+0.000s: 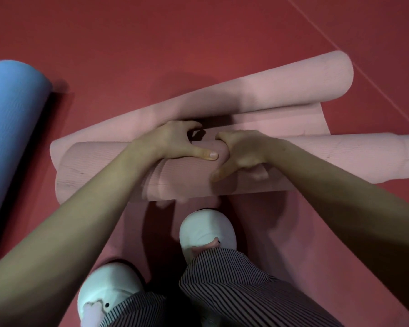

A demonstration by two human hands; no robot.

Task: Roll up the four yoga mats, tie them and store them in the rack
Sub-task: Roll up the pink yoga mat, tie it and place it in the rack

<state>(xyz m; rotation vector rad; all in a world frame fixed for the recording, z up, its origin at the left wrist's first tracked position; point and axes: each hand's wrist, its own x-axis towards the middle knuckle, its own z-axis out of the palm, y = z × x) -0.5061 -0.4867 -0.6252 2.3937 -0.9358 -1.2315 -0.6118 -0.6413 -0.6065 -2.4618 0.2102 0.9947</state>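
The left hand (172, 142) hooks its fingers over the near pink rolled mat (99, 166), thumb flat on top; the right hand (243, 152) grips it alongside, fingers curled

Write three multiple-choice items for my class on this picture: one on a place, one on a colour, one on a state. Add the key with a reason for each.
1. Where does the blue rolled mat lie?
A. at the picture's left edge
B. inside a rack
C. on a table

2. What colour are the shoes?
A. black
B. white
C. green

3. How is the pink mat under the left hand and right hand?
A. spread flat
B. rolled up
C. standing upright

Key: 1 A, it lies on the red floor, left of the pink mat. 2 B, both toes show white. 3 B, both hands grip it as a roll lying on the floor.
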